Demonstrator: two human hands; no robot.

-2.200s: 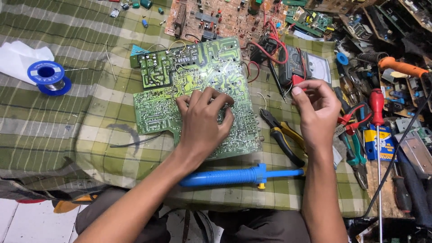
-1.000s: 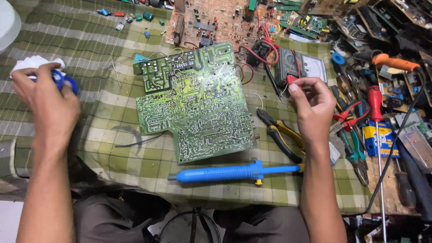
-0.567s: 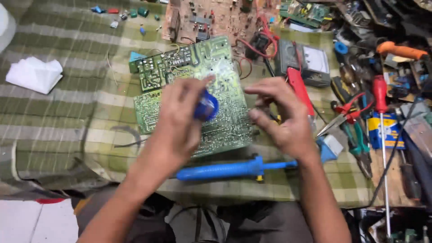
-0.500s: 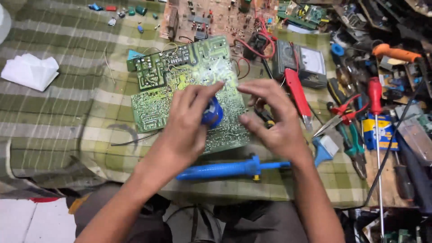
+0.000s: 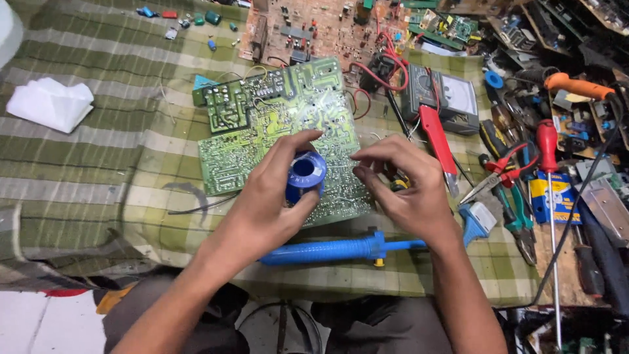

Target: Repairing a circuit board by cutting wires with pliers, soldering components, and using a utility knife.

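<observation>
Lying nearest the body, a blue desoldering pump (image 5: 341, 249) stretches across the green checked cloth (image 5: 98, 164), just below both wrists. Above it, the left hand (image 5: 275, 203) has its fingers curled round a blue solder spool (image 5: 305, 174) (a small reel with a dark centre hole), held over the lower edge of the green circuit board (image 5: 275, 131). The right hand (image 5: 406, 187) pinches thumb and forefinger together beside the spool; a thin strand seems to run between them, though it is too fine to be sure. Half a second ago the two hands sat closer together, the right partly covering the spool. Farther off lie a red-handled tool (image 5: 438, 141), a grey meter (image 5: 445, 98) and a brown board (image 5: 314, 29).
</observation>
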